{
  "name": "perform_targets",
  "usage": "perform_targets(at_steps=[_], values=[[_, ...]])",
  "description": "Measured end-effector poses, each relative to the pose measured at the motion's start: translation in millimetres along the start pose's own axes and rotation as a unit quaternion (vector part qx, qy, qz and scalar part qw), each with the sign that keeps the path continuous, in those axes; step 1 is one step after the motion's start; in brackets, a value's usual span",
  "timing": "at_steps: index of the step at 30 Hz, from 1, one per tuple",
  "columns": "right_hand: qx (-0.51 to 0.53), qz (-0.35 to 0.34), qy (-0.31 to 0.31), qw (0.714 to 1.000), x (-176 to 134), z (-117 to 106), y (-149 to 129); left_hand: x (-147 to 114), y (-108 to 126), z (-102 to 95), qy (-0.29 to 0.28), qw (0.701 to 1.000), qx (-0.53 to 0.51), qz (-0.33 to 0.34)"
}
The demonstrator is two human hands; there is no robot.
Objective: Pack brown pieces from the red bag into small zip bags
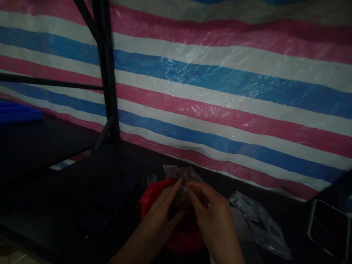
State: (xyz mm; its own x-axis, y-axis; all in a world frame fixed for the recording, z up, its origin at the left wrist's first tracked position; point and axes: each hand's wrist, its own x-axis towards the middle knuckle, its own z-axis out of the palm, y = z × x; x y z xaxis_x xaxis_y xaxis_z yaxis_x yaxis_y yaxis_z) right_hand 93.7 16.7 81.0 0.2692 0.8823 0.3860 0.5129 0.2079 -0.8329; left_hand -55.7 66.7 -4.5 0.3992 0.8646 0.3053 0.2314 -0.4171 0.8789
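Observation:
Dim light blurs the detail around my hands. My left hand and my right hand meet over a red plastic bag or red-lined container. Between their fingers is a small clear plastic bag, which both seem to grip near its top. Its contents are too dark to make out. Just beyond my fingertips lie zip-lock bags with small dark pieces in them. A small clear cup stands to the left of these.
A crumpled clear plastic bag lies right of my right hand, beside a flat pale object. Farther right is a phone-like device. A dark flat panel lies left. Behind the black table stand a metal post and striped sheeting.

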Motion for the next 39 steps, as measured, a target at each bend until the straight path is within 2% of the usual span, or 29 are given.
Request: perform_targets(at_steps=[4,9,17,27,31,33,35,36,37,38,39], values=[[-0.014,-0.003,0.021,1.000,-1,-5,-4,-1,3,-1.4,-0.021,1.000,0.003,-0.003],[-0.025,-0.004,0.007,1.000,-2,-6,-8,-1,7,-4.0,-0.025,0.999,-0.009,-0.029],[-0.051,-0.037,0.019,0.998,-1,-8,-4,5,16,-8.3,0.038,0.996,-0.060,-0.056],[-0.054,-0.039,-0.014,0.998,1,-10,-3,2,13,-11.2,0.055,0.994,-0.074,-0.056],[-0.056,-0.021,0.009,0.998,1,-16,0,0,18,-22.3,0.051,0.996,-0.053,-0.042],[-0.051,-0.007,0.030,0.998,1,-19,4,-2,21,-31.3,0.102,0.995,-0.017,-0.009],[-0.034,0.005,0.039,0.999,2,-20,9,-4,20,-39.6,0.221,0.974,0.052,0.003],[-0.028,0.008,0.040,0.999,2,-19,12,-5,18,-42.5,0.276,0.957,0.088,-0.016],[-0.026,0.008,0.039,0.999,2,-18,15,-6,15,-44.3,0.308,0.943,0.115,-0.051],[-0.029,0.005,0.040,0.999,2,-17,18,-7,11,-45.0,0.313,0.938,0.119,-0.092],[-0.033,0.002,0.043,0.999,2,-16,21,-8,7,-44.7,0.291,0.943,0.101,-0.129]])
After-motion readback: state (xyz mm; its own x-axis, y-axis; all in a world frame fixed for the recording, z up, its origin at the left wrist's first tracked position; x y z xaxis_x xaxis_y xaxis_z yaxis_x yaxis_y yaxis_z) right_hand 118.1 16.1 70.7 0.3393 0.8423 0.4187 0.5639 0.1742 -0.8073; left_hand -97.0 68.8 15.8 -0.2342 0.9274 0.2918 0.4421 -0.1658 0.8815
